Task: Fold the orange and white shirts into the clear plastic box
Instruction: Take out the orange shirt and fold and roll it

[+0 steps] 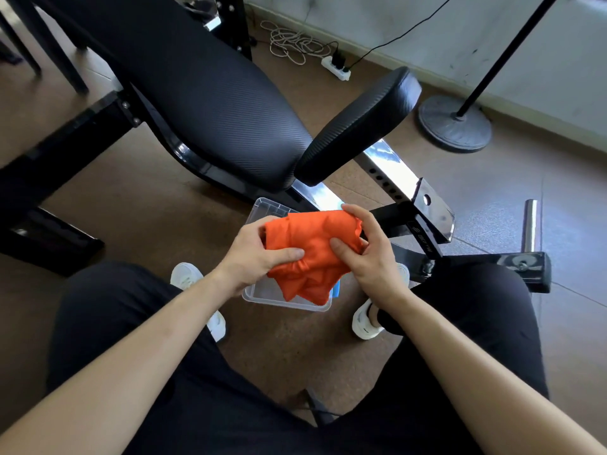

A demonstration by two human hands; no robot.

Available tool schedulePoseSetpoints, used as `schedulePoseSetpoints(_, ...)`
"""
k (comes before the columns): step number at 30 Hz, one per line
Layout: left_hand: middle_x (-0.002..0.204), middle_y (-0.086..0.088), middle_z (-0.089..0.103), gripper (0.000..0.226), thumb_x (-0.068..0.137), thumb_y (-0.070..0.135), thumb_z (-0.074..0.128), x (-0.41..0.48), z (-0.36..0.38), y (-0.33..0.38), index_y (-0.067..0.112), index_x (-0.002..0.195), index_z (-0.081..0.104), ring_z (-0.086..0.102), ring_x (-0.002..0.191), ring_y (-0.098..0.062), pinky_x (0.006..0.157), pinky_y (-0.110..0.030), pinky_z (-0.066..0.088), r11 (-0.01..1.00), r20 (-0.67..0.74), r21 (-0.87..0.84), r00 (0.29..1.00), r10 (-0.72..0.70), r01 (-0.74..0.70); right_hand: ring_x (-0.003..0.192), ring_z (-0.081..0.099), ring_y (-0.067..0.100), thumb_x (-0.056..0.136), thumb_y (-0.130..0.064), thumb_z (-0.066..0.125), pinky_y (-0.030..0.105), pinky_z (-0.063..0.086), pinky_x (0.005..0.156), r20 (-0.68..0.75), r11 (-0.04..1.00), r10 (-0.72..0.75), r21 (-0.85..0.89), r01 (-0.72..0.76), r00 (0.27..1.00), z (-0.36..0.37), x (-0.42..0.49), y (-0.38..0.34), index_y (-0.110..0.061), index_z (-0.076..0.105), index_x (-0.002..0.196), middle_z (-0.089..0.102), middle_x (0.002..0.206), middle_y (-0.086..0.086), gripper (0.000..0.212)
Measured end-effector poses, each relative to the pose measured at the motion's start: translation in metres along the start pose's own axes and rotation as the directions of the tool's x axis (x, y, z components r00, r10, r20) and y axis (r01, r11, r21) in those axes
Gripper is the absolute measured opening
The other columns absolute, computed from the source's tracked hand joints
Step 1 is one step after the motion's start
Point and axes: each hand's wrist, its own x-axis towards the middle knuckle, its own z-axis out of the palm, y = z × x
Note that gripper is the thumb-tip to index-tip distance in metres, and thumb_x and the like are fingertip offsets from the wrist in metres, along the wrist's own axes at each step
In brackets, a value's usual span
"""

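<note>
The orange shirt [312, 247] is bunched into a loose bundle held above the clear plastic box [262, 292]. My left hand [259, 254] grips its left side, thumb on top. On the right side my right hand [368, 247] holds it, fingers curled over the far edge. The box sits on the brown floor between my feet, mostly hidden under the shirt. Something blue [335, 289] shows at the box's right edge. No white shirt is in view.
A black padded weight bench [197, 93] stands just behind the box, its metal frame [410, 195] running to the right. My knees in black trousers flank the box. A lamp stand base [455, 124] and a power strip [335, 68] lie farther back.
</note>
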Motion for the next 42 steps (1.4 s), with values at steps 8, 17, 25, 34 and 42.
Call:
schedulePoseSetpoints(8, 0.104, -0.002, 0.075, 0.042, 0.077, 0.017, 0.087, 0.009, 0.0, -0.011, 0.019, 0.115, 0.07, 0.072, 0.094, -0.013, 0.083, -0.03, 0.058, 0.996, -0.258, -0.082, 0.965, -0.036, 0.015, 0.108, 0.069, 0.033, 0.086, -0.013, 0.078, 0.052, 0.062, 0.078, 0.11, 0.894, 0.335, 0.276, -0.352, 0.936, 0.005, 0.001, 0.011, -0.025, 0.058, 0.124, 0.061, 0.124, 0.014, 0.045)
schedulePoseSetpoints(17, 0.125, -0.002, 0.062, 0.061, 0.085, 0.05, 0.074, 0.011, -0.002, -0.031, 0.022, 0.134, 0.051, 0.062, 0.109, -0.021, 0.094, -0.043, 0.054, 0.825, -0.115, -0.275, 0.835, -0.539, 0.494, 0.087, 0.072, 0.023, 0.088, -0.002, 0.073, 0.045, 0.063, 0.068, -0.031, 0.855, 0.435, 0.329, -0.402, 0.9, 0.02, 0.024, 0.022, -0.013, 0.05, 0.126, 0.059, 0.111, 0.007, 0.046)
schedulePoseSetpoints(25, 0.119, -0.009, 0.067, 0.083, 0.065, 0.07, 0.08, 0.041, 0.031, -0.062, 0.028, 0.134, 0.059, 0.066, 0.1, -0.029, 0.064, -0.039, 0.059, 0.512, 0.106, -0.663, 0.746, -0.657, 0.546, 0.092, 0.067, 0.027, 0.088, -0.005, 0.072, 0.057, 0.058, 0.084, -0.048, 0.806, 0.496, 0.399, -0.438, 0.867, 0.063, 0.049, 0.063, -0.015, 0.05, 0.123, 0.061, 0.108, 0.007, 0.042)
schedulePoseSetpoints(34, 0.125, -0.011, 0.071, 0.038, 0.091, 0.021, 0.073, 0.074, 0.037, -0.154, 0.021, 0.127, 0.062, 0.07, 0.106, -0.028, 0.077, -0.039, 0.058, 0.536, -0.173, -0.757, 0.676, -0.716, 0.374, 0.11, 0.063, 0.017, 0.078, -0.032, 0.082, 0.039, 0.053, 0.098, 0.125, 0.861, 0.459, -0.304, -0.407, 0.879, 0.084, 0.053, 0.161, -0.03, 0.042, 0.143, 0.063, 0.123, -0.003, 0.076)
schedulePoseSetpoints(42, 0.127, 0.002, 0.069, 0.063, 0.075, 0.043, 0.082, 0.101, 0.036, -0.224, 0.032, 0.133, 0.059, 0.068, 0.113, -0.024, 0.094, -0.056, 0.056, 0.684, -0.205, -0.451, 0.679, -0.705, 0.574, 0.126, 0.048, 0.02, 0.087, -0.035, 0.073, 0.036, 0.047, 0.103, 0.286, 0.792, 0.456, -0.563, -0.237, 0.843, 0.081, 0.072, 0.228, -0.042, 0.019, 0.156, 0.042, 0.143, 0.002, 0.088)
